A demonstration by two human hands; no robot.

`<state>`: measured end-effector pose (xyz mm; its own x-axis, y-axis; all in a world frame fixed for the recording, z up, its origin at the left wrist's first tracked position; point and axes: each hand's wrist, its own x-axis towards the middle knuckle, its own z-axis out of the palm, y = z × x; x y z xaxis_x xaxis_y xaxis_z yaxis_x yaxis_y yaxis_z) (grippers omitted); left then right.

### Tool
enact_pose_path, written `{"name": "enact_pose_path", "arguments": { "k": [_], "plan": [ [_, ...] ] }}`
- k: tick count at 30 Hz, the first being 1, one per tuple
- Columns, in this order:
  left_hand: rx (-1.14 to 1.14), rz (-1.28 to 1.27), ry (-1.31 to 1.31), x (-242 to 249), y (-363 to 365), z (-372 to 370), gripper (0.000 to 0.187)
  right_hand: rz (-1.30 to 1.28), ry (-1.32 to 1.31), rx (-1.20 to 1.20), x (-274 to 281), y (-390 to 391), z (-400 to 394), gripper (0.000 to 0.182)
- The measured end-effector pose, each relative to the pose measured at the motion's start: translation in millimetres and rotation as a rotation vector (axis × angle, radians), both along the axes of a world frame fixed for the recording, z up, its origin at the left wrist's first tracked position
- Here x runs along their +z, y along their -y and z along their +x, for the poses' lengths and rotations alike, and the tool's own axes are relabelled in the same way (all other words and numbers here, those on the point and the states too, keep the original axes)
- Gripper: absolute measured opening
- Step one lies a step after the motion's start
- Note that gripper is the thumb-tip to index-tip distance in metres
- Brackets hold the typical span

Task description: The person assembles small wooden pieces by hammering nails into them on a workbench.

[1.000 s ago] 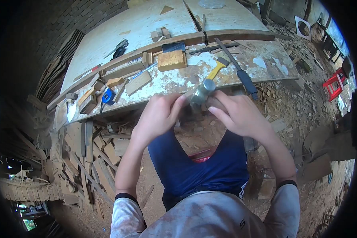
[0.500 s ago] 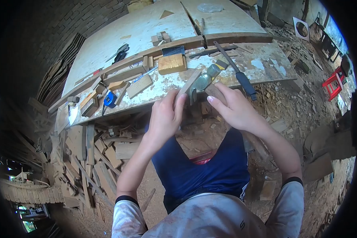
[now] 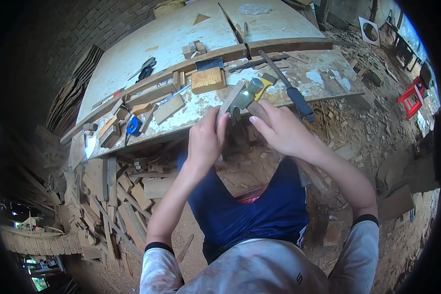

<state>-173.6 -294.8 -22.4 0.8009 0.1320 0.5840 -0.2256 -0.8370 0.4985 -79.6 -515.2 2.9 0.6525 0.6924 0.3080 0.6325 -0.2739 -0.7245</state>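
Note:
My left hand (image 3: pixel 204 139) is closed around a narrow strip of wood (image 3: pixel 234 93), which points up and away over the bench edge. My right hand (image 3: pixel 281 123) grips the wooden handle of a claw hammer (image 3: pixel 242 100). The hammer's metal head overlaps the side of the strip in this view, its claw pointing down near my left fingertips. Just beyond the head, a yellow and black tool (image 3: pixel 264 84) lies on the bench. A thick wooden block (image 3: pixel 208 81) sits beyond the strip's far end.
The worn workbench (image 3: pixel 318 93) has a long wooden rail (image 3: pixel 289 45) across it. A dark-handled bar (image 3: pixel 299 102) sticks out over its front edge. A blue tape measure (image 3: pixel 134 126) and wood offcuts (image 3: pixel 169 109) lie to the left. Scrap wood (image 3: pixel 127 208) is piled below.
The hammer head, blurred before, has shifted left and up against the wood strip and is now sharp. My left hand keeps its hold. The whole view has shifted slightly.

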Motion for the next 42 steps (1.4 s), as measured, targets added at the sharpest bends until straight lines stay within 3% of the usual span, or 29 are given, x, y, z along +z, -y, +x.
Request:
{"name": "enact_pose_path", "arguments": {
  "k": [11, 14, 21, 25, 37, 42],
  "plan": [
    [-0.047, 0.181, 0.063, 11, -39, 84, 0.017, -0.172, 0.133, -0.028, 30, -25, 80, 0.039],
    [-0.098, 0.209, 0.066, 4, -55, 114, 0.019, -0.148, 0.186, 0.024, 3, -39, 124, 0.042],
    [-0.129, 0.077, -0.071, -8, -72, 150, 0.034, -0.384, 0.302, 0.075, 9, -52, 158, 0.041],
    [-0.149, 0.058, -0.226, -16, -86, 151, 0.037, -0.500, 0.397, 0.125, 18, -53, 150, 0.036],
    [-0.108, 0.061, -0.183, -25, -87, 155, 0.039, -0.551, 0.376, 0.218, 13, -66, 183, 0.040],
    [-0.085, 0.039, -0.099, -34, -83, 156, 0.039, -0.436, 0.323, 0.210, -6, -68, 192, 0.044]
  ]
}}
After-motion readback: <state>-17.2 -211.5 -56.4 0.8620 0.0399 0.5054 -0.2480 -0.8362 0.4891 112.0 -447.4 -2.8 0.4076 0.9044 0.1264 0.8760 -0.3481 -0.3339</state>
